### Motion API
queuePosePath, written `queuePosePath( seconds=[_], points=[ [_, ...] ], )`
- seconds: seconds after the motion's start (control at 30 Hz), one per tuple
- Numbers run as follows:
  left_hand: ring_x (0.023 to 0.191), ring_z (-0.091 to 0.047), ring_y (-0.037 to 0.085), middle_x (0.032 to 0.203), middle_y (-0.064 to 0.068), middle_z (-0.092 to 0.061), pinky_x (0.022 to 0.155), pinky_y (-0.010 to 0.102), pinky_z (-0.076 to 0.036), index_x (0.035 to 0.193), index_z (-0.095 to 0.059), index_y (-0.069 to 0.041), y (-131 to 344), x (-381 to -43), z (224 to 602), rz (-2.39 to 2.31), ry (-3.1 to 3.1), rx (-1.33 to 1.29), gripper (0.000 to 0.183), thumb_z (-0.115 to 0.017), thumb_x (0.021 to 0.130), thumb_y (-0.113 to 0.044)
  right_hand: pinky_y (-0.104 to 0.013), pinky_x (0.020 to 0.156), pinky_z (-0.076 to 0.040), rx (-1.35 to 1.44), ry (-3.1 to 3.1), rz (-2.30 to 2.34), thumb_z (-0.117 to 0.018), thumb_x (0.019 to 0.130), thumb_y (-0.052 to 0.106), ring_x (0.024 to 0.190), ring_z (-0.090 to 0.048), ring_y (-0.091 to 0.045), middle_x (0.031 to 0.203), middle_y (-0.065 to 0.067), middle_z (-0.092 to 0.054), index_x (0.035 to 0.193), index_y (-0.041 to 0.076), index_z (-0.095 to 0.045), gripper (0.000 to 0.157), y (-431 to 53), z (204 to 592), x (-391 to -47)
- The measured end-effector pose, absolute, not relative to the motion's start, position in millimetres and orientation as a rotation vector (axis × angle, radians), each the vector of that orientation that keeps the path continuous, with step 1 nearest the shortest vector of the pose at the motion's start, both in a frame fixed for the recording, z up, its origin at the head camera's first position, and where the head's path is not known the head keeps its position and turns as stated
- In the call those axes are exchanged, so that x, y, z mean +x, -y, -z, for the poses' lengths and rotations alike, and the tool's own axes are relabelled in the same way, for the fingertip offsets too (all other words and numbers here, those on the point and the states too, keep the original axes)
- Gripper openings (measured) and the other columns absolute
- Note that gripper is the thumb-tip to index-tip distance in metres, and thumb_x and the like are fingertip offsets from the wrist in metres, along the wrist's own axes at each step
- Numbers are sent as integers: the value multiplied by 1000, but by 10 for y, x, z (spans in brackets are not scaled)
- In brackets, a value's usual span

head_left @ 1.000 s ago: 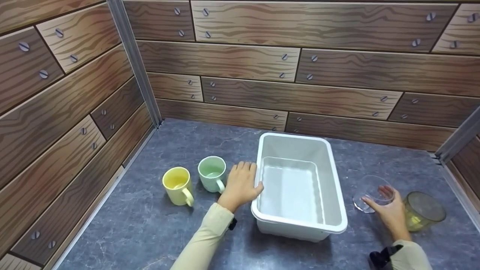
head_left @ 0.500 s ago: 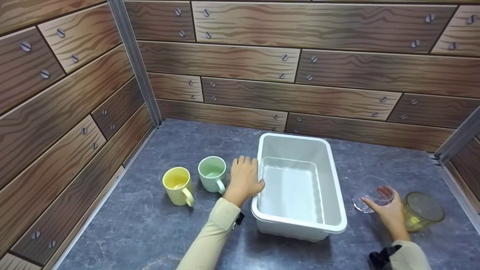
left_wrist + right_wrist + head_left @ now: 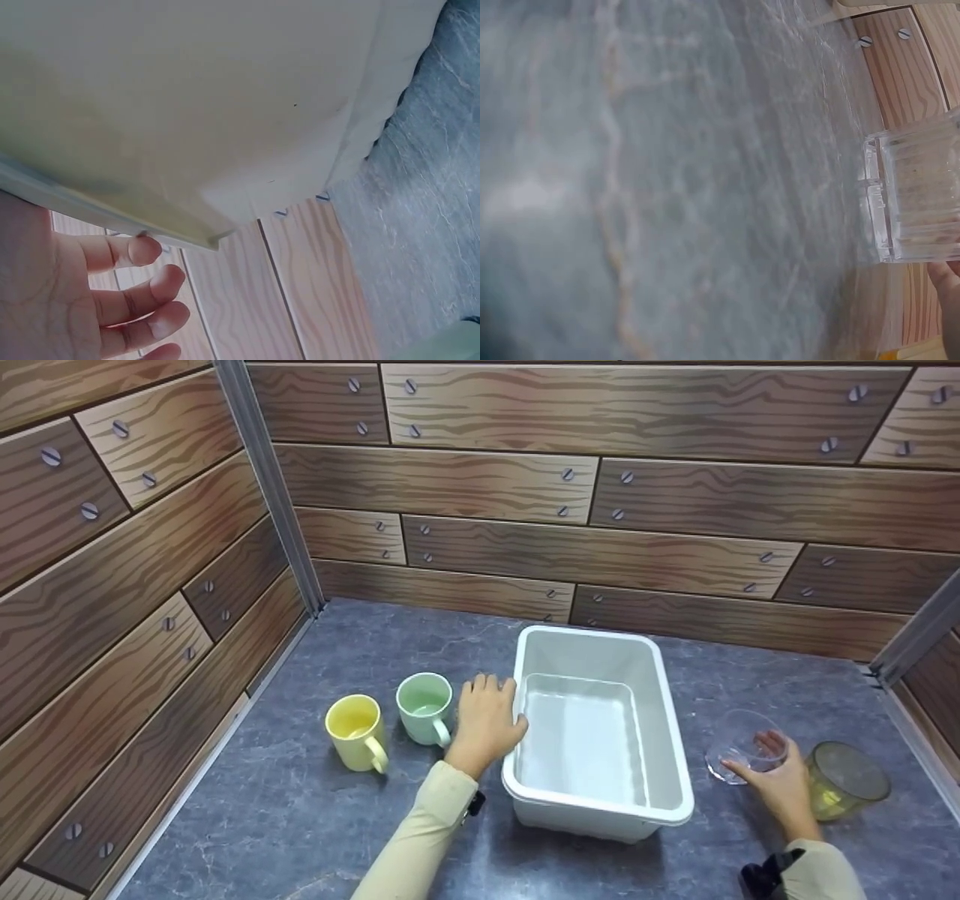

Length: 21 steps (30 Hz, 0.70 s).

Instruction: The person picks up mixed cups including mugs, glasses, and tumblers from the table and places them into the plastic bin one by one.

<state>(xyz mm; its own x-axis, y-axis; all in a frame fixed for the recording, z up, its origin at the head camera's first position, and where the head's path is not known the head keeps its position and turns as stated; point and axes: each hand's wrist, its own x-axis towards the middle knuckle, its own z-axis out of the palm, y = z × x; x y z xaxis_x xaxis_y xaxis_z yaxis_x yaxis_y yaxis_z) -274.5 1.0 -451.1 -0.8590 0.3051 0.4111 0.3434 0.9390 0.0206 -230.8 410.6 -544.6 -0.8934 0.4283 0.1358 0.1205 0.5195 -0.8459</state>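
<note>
In the head view my left hand (image 3: 484, 724) rests on the left rim of a pale grey plastic tub (image 3: 591, 802), thumb over the edge. The left wrist view shows its fingers (image 3: 142, 300) loosely bent outside the tub wall (image 3: 225, 90), one fingertip touching the rim. My right hand (image 3: 784, 784) holds a clear drinking glass (image 3: 727, 769) standing on the table, thumb on one side and fingers on the other. The right wrist view shows the glass (image 3: 922, 195) with a fingertip below it. Close beside that hand stands a yellow-green see-through cup (image 3: 847, 784).
A green mug (image 3: 424, 709) and a yellow mug (image 3: 356, 735) stand left of the tub, handles toward me. The dark marbled table (image 3: 262, 825) meets wood-patterned walls (image 3: 480, 480) at the back and sides. Nothing lies in the tub.
Over the past second my left hand shifted slightly along the tub's rim, its fingers turning more forward. The right hand and glass stay in place.
</note>
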Motion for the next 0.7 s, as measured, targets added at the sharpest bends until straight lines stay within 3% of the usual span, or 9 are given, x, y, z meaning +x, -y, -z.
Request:
queuePosePath(
  seconds=[0.2, 0.53, 0.6, 0.7],
  points=[
    [94, -54, 26, 95, 9, -61, 82, 39, -41, 101, -61, -12, -5, -2743, 4549, 174, 2660, -469, 36, -61, 78, -39, -1, 71, -33, -497, 2462, -1242, -83, 69, 20, 91, -32, 21, 134, -23, -50, 139, -2, -31, 90, -4108, 5453, -2302],
    [94, -55, 27, 95, 10, -63, 81, 40, -41, 98, -63, -12, 3, -2743, 4569, 222, 2651, -461, 32, -60, 79, -37, 0, 70, -35, -492, 2428, -1248, -84, 68, 17, 87, -36, 21, 129, -20, -52, 137, -3, -35, 87, -4085, 5472, -2332],
    [94, -55, 27, 95, 10, -63, 81, 41, -41, 98, -63, -12, 6, -2739, 4568, 225, 2655, -459, 32, -60, 79, -37, 0, 70, -35, -482, 2417, -1240, -84, 67, 16, 86, -38, 21, 123, -12, -56, 136, -2, -37, 86, -4076, 5466, -2329],
    [95, -55, 27, 96, 10, -63, 81, 41, -41, 99, -63, -12, 10, -2736, 4564, 219, 2656, -460, 33, -59, 80, -38, -1, 70, -37, -444, 2377, -1248, -85, 65, 14, 85, -41, 22, 109, 12, -57, 134, -3, -40, 83, -4056, 5435, -2320]
  ],
)
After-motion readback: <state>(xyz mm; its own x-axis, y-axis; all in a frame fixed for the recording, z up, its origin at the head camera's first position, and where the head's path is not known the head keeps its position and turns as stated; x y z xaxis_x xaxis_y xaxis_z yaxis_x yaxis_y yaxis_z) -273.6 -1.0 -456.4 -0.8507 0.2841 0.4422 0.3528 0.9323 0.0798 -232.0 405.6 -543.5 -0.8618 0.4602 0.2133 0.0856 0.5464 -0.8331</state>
